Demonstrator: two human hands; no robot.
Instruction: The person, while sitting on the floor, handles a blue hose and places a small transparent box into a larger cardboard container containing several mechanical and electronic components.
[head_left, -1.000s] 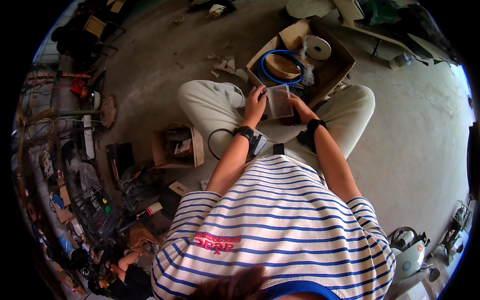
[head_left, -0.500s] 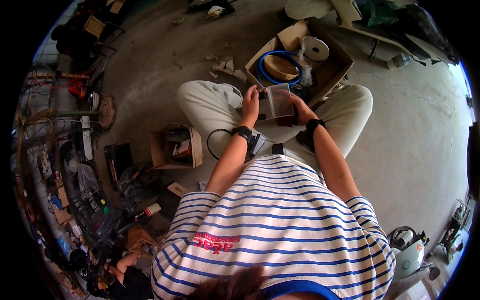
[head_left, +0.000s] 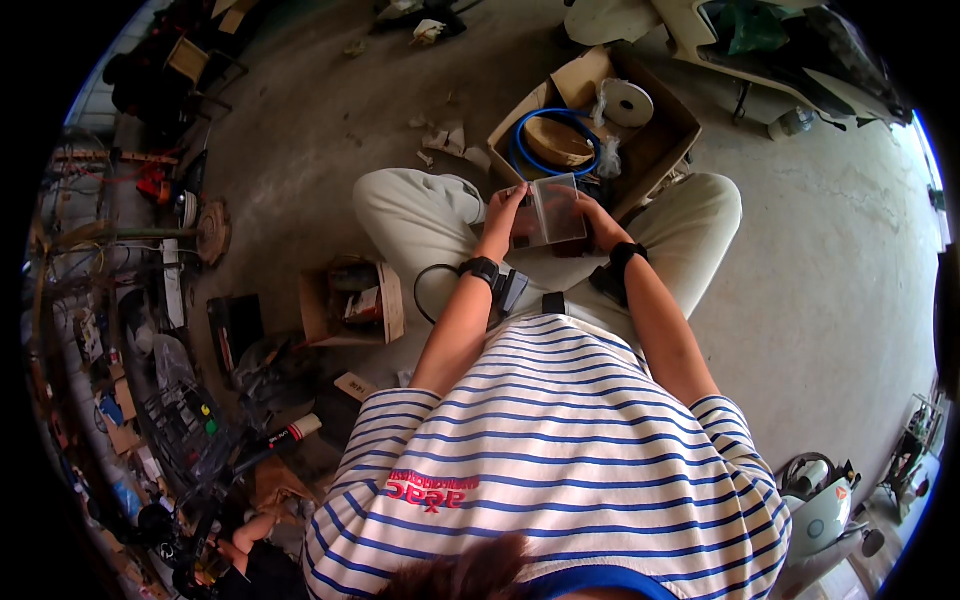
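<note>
Between my knees I hold a clear plastic box [head_left: 558,208] with a flat see-through panel facing up. Its left part looks darker, and what lies inside is too small to make out. My left hand [head_left: 503,214] grips the left side, thumb along the edge. On the other side my right hand [head_left: 598,226] is wrapped round the box, its fingers partly seen through the plastic. A dark reddish-brown patch [head_left: 573,247] shows below the box beside the right hand; I cannot tell what it is. Each wrist carries a black band.
Just beyond the box stands an open cardboard carton [head_left: 655,175] with a blue hose coil [head_left: 517,150], a tan ring [head_left: 560,140] and a white reel [head_left: 628,103]. A smaller carton [head_left: 393,300] sits by my left leg. Parts and tools crowd the left; a scooter [head_left: 700,45] stands far right.
The clear box has tilted slightly, and its panel now leans more to the right. My left fingers have closed in further along its left edge. Both hands still hold it.
</note>
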